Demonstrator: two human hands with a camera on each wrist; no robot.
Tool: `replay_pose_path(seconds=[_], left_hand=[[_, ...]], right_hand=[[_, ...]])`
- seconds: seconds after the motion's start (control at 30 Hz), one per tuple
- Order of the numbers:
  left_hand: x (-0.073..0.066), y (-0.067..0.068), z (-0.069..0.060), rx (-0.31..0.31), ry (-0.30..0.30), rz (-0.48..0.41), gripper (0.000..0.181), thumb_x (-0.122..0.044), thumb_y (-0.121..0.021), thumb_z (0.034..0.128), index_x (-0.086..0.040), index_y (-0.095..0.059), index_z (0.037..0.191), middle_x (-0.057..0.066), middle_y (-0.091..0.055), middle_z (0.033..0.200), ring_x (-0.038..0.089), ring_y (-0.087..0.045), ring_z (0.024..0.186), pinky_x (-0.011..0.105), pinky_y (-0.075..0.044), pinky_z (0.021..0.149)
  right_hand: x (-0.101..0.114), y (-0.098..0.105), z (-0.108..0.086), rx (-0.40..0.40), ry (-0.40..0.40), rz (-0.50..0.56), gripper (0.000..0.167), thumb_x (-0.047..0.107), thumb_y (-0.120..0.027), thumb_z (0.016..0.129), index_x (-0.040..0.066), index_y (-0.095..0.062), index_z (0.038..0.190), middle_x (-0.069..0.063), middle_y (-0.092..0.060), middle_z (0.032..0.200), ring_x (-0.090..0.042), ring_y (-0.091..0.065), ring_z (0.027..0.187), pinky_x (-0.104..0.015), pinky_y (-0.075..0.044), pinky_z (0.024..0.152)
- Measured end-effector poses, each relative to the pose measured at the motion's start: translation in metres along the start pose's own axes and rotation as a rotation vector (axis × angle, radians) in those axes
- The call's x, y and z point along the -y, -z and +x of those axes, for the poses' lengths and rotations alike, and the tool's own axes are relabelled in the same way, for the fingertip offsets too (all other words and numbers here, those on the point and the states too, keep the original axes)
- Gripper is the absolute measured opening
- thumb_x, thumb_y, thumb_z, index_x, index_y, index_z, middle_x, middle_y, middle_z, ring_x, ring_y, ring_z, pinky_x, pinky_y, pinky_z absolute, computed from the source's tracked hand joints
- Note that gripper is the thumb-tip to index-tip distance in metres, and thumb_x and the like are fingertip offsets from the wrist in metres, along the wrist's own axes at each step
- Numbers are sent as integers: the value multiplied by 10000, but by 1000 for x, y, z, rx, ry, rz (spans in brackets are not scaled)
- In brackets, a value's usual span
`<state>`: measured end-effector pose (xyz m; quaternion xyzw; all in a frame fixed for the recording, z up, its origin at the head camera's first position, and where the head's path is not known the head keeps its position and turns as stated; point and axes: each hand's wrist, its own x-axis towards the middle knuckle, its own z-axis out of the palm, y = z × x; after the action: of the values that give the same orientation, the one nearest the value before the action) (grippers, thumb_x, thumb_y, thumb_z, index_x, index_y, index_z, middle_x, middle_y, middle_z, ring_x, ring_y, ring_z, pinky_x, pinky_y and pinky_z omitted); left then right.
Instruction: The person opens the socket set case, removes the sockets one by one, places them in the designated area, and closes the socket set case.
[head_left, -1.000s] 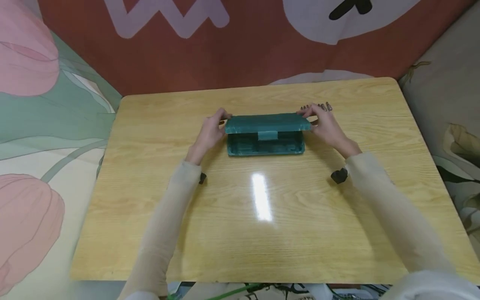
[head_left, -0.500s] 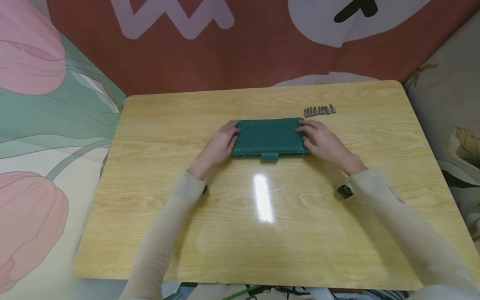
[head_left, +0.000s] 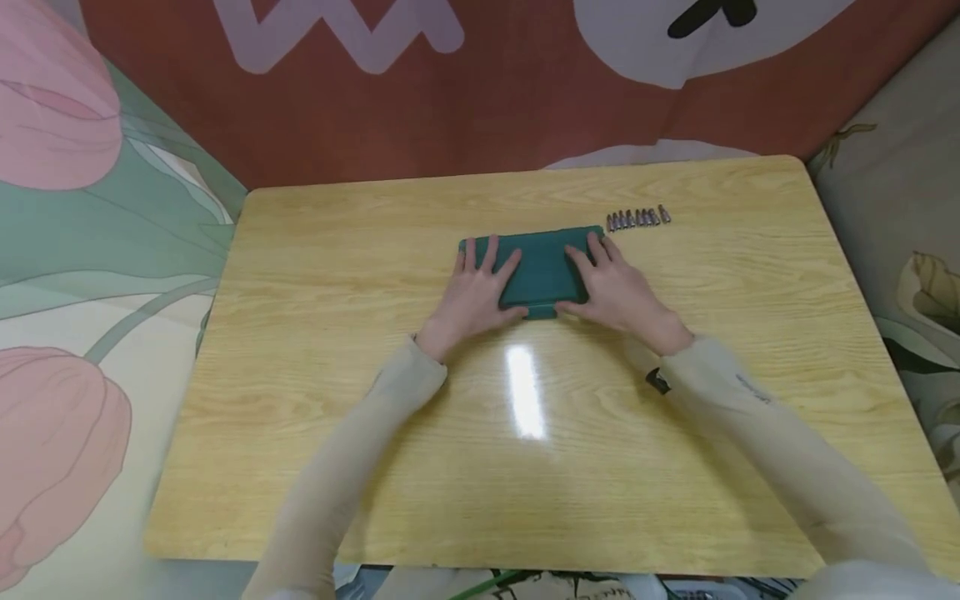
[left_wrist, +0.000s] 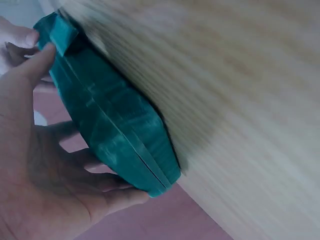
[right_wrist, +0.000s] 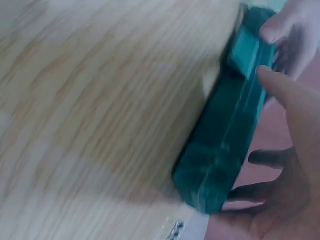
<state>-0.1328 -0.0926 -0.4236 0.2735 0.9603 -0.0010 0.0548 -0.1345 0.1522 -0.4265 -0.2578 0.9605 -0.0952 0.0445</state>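
Observation:
A flat green plastic case (head_left: 543, 267) lies closed on the table, its front latch tab (head_left: 541, 312) facing the person. My left hand (head_left: 476, 292) is spread over the case's left part, thumb at the front edge beside the latch. Over the right part rests my right hand (head_left: 618, 292), fingers spread on the lid and thumb near the tab. In the left wrist view the case's front side (left_wrist: 110, 115) shows a seam and the latch flap (left_wrist: 63, 34) standing out. The right wrist view shows the flap (right_wrist: 243, 52) too, angled away from the case.
Behind the case, to the right, several small metal bits (head_left: 637, 218) lie in a row on the wooden table (head_left: 360, 467). A red patterned cloth (head_left: 510, 108) hangs behind the table's far edge. Cables and other items show below the near edge.
The lid came down from half-raised to closed. Both hands moved from the case's ends inward onto the lid, with thumbs now at the front near the latch.

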Motion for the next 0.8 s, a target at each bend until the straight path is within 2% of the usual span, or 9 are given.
replay_pose_path(seconds=[0.1,0.2,0.37,0.5,0.63,0.8], left_hand=[[0,-1,10,4,12,76,997,-749,-546,800,-183,-226,1556,274,-200,1540,585,-209,1333,617,-281,1049],[1,-1,19,-2,21,108,1028,-756,-580,769,-188,-237,1554,273,-216,1536,587,-231,1323,622,-304,1032],[1,-2,28,-39,38,137,1037,-741,-626,746,-179,-275,1543,288,-260,1513,589,-273,1304,631,-341,1001],[-2,-4,31,-36,56,163,1010,-727,-627,758,-176,-296,1537,305,-275,1499,593,-287,1294,642,-349,987],[-3,-4,31,-58,67,184,985,-723,-622,763,-185,-319,1529,301,-294,1492,582,-309,1290,633,-354,990],[-3,-5,31,-82,60,194,975,-730,-614,762,-183,-341,1521,298,-319,1481,567,-341,1281,620,-366,988]], right_hand=[[5,-5,9,-29,11,-84,1014,632,-718,752,2,-374,1468,-365,-228,1484,-624,-259,1280,-618,-486,809],[8,-8,16,-66,2,-158,1022,639,-743,719,-15,-419,1434,-368,-292,1453,-656,-298,1233,-608,-503,775],[10,-6,25,-77,24,-209,981,577,-769,736,-80,-437,1384,-412,-349,1385,-610,-352,1233,-571,-471,889],[10,-6,28,-88,70,-220,968,549,-777,744,-123,-440,1354,-451,-366,1340,-575,-388,1231,-545,-434,952],[9,-8,30,-130,89,-266,954,559,-783,729,-122,-478,1323,-455,-411,1297,-570,-443,1186,-534,-468,913],[9,-8,30,-135,91,-283,934,559,-779,732,-121,-491,1305,-463,-417,1283,-575,-459,1167,-539,-483,887]])
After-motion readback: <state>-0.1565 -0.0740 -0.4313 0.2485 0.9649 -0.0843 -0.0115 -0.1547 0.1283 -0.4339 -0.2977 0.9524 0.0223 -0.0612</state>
